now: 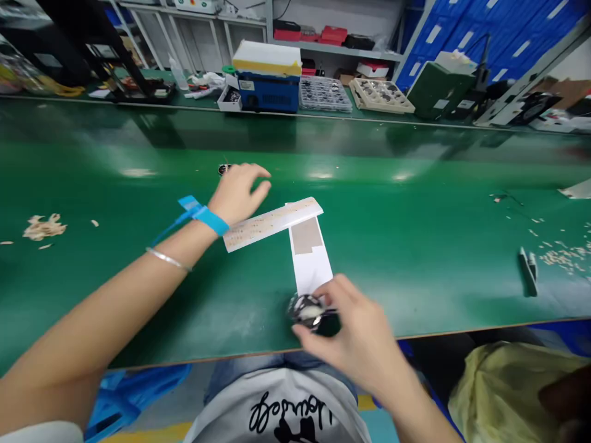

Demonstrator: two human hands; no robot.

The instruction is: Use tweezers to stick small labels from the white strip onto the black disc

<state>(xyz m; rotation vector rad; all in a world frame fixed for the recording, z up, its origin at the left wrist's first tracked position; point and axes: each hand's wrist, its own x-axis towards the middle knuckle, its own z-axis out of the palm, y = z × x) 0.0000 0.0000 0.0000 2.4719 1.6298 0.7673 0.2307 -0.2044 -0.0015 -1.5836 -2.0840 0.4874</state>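
My left hand [237, 192] is stretched over the green bench with thumb and index finger apart, holding nothing I can see. Just past its knuckles lies a small round dark part [224, 168], partly covered by the hand. Near the bench's front edge, my right hand [353, 326] grips a round black-and-silver part [306, 311] between thumb and fingers; motion blurs its details. Behind that part lies a white sheet with a tan patch [307, 237]. A long white strip with rows of small tan marks [272, 223] overlaps the sheet's far end, close to my left wrist.
Small tan scraps [45, 227] lie at the left, with more bits [567, 255] at the right. A dark clip-like tool [528, 271] rests near them. Along the back stand a blue box [270, 91], a clear compartment tray [324, 94] and a beige tray [381, 95].
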